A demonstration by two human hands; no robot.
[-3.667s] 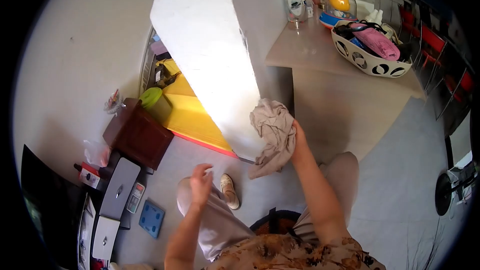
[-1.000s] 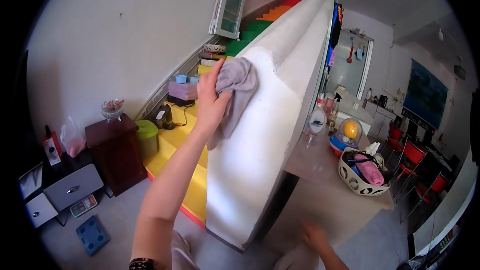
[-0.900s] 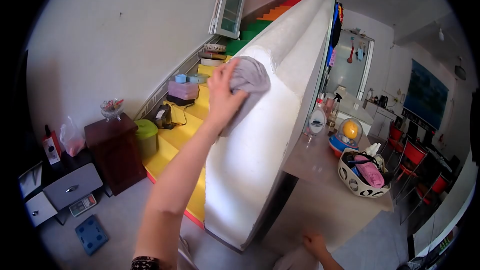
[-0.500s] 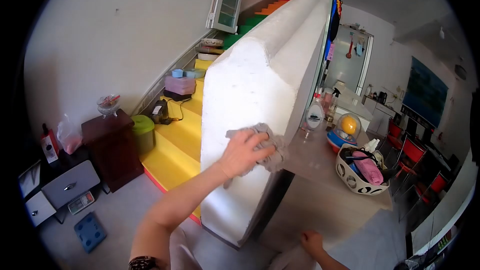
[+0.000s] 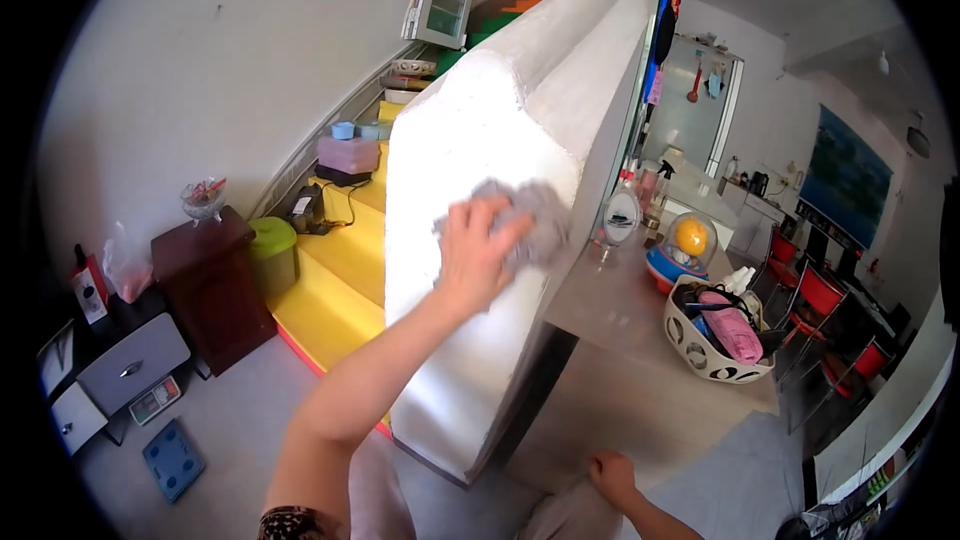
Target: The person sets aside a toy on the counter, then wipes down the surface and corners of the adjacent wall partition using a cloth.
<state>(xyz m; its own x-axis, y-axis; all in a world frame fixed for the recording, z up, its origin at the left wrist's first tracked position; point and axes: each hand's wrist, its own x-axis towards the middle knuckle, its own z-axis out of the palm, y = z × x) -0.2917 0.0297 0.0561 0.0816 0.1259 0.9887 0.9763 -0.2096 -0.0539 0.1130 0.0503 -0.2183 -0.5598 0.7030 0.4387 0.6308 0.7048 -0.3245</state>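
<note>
Grey cloth (image 5: 543, 223) under the left hand (image 5: 475, 255) against white wall (image 5: 450, 155), elbow bent

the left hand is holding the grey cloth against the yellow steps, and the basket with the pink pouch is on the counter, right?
Not quite: the left hand holds the grey cloth against the white wall, not the yellow steps, as the head view shows. The basket with the pink pouch is on the counter.

Over here the person's left hand (image 5: 472, 258) holds a crumpled grey cloth (image 5: 540, 225) against the white wall (image 5: 450, 160), yellow steps (image 5: 340, 285) on its left. To the right, a loaded basket (image 5: 698, 350) sits on the surface (image 5: 612, 315); the right hand (image 5: 613, 477) curls near the knee (image 5: 575, 515).
</note>
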